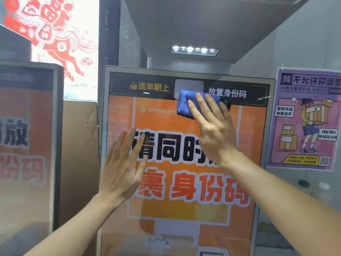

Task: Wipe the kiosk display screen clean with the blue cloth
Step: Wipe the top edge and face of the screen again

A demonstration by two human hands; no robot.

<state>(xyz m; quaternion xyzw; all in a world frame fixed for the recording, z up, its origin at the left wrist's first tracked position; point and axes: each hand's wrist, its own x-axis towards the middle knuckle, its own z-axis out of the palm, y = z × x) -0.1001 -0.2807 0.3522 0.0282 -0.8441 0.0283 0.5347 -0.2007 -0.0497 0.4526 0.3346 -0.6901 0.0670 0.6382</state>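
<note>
- Kiosk display screen (pixel 184 209): upright portrait panel in a grey frame, filling the middle of my view; orange graphic with large black and red characters, black band across the top.
- Blue cloth (pixel 186 104): folded pad lying flat on the upper part of the screen, straddling the edge between the black band and the orange area, just below a pale grey square.
- Right hand (pixel 212 126): I see it laid over the cloth with fingers straight and slightly spread, pressing it against the glass; the cloth sticks out past the fingertips to the upper left, the palm sits below and right of it.
- Left hand (pixel 123 169): flat, fingers straight and fanned, fingertips over the black characters near the screen's left edge; holds nothing and is well apart from the cloth.
- Purple poster (pixel 304 119): on the wall right of the kiosk.
- Red paper-cut horse (pixel 55 34): upper left.
- Second kiosk (pixel 27 145): at left, blurred.
</note>
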